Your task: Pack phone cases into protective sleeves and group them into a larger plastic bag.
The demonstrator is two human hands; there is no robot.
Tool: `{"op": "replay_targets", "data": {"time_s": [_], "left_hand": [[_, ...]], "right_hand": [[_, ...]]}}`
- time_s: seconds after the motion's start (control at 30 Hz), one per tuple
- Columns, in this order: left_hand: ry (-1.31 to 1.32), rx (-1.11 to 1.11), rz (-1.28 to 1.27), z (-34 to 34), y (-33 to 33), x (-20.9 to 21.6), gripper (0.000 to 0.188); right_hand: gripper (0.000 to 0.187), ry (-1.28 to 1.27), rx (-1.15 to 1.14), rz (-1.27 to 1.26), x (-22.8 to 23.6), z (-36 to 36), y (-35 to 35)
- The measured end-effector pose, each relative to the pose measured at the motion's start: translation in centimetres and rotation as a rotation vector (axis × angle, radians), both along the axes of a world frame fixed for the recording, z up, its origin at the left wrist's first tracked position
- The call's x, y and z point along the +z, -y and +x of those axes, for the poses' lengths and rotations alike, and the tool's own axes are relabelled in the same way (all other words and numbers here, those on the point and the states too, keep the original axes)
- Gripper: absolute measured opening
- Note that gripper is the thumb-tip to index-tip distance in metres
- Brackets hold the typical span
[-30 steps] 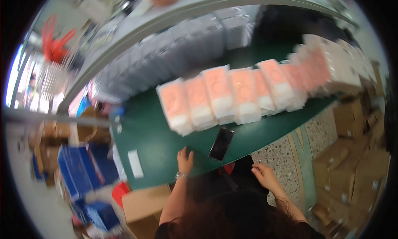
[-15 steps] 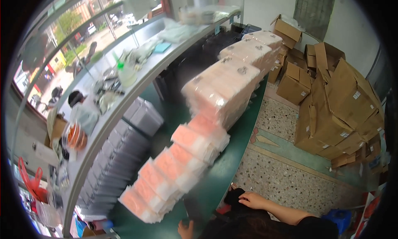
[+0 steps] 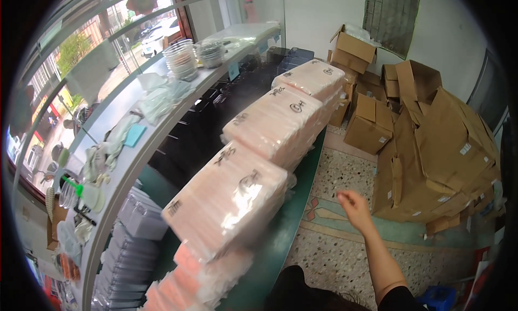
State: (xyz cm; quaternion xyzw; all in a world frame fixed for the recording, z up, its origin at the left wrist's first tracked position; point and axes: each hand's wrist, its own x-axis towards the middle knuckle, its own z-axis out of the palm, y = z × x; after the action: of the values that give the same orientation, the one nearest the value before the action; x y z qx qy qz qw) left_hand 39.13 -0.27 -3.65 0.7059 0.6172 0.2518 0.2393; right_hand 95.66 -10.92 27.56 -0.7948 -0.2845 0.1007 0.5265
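My right hand (image 3: 354, 207) is raised over the speckled floor, right of the table, its fingers loosely bent and nothing seen in them. It touches nothing. Nearest to it stands a row of large clear-wrapped packs (image 3: 232, 189), pale pink with black handwritten marks, stacked along the green table (image 3: 280, 246). Smaller pink-and-white wrapped bundles (image 3: 199, 278) lie at the near end of that row, partly cut off by the lower edge. My left hand is out of the picture.
Opened cardboard boxes (image 3: 421, 165) are piled on the right. A shelf (image 3: 162, 122) on the left carries gloves, plastic cups (image 3: 181, 57) and a green-topped bottle (image 3: 91, 195). Under it stand grey plastic trays (image 3: 129, 246) and black ones (image 3: 199, 122). A blue object (image 3: 436, 299) lies at lower right.
The view has moved forward along the table, so the large packs look nearer. My right hand has gone up and outward from my body. My left hand has left the picture.
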Motion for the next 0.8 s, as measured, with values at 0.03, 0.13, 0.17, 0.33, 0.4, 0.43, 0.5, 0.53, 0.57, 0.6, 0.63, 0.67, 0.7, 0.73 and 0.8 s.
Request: {"op": "replay_targets", "data": {"time_s": [0.03, 0.13, 0.17, 0.33, 0.4, 0.43, 0.5, 0.53, 0.57, 0.6, 0.63, 0.67, 0.7, 0.73, 0.8], "left_hand": [[0.003, 0.023, -0.003, 1.9, 0.6, -0.1, 0.048], [0.02, 0.07, -0.038, 8.7, 3.4, -0.4, 0.047], [0.031, 0.089, -0.044, 11.5, 4.0, -0.5, 0.046], [0.084, 0.198, -0.033, 25.5, 4.8, 1.1, 0.044], [0.097, 0.251, -0.006, 29.5, 4.7, 3.7, 0.043], [0.098, 0.282, 0.02, 31.0, 4.0, 4.8, 0.043], [0.094, 0.355, 0.077, 33.9, 3.0, 7.2, 0.042], [0.092, 0.393, 0.104, 35.5, 2.6, 8.1, 0.041], [0.087, 0.433, 0.132, 37.0, 2.3, 9.0, 0.041], [0.086, 0.466, 0.152, 38.8, 2.0, 9.8, 0.041], [0.078, 0.502, 0.171, 40.5, 2.2, 10.6, 0.04], [0.067, 0.54, 0.189, 42.1, 2.4, 11.4, 0.04], [0.052, 0.581, 0.202, 43.6, 3.0, 12.2, 0.039], [0.038, 0.62, 0.213, 45.5, 3.5, 13.0, 0.039], [0.023, 0.682, 0.225, 50.1, 4.3, 14.2, 0.038]], "right_hand": [[0.024, 0.076, 0.02, 0.015, 2.1, 3.0, -1.7], [0.02, 0.261, 0.113, 0.229, 9.7, 10.7, -7.1], [0.018, 0.362, 0.144, 0.255, 12.5, 12.9, -8.9], [0.019, 0.582, 0.293, 0.268, 18.7, 25.3, -14.8], [0.019, 0.605, 0.322, 0.268, 20.3, 30.5, -16.2], [0.02, 0.597, 0.321, 0.212, 20.6, 32.9, -17.1], [0.02, 0.604, 0.365, 0.174, 20.8, 38.6, -19.4], [0.02, 0.599, 0.389, 0.201, 20.8, 41.2, -21.1], [0.021, 0.567, 0.417, 0.199, 21.0, 43.7, -23.1], [0.021, 0.539, 0.441, 0.189, 21.3, 46.2, -25.0], [0.022, 0.524, 0.467, 0.159, 21.6, 48.3, -27.6], [0.023, 0.533, 0.537, 0.206, 21.9, 50.3, -30.7], [0.024, 0.537, 0.609, 0.249, 22.0, 51.9, -34.3], [0.024, 0.554, 0.673, 0.223, 22.3, 53.7, -37.9], [0.025, 0.588, 0.772, 0.22, 22.4, 58.3, -45.9]]}}
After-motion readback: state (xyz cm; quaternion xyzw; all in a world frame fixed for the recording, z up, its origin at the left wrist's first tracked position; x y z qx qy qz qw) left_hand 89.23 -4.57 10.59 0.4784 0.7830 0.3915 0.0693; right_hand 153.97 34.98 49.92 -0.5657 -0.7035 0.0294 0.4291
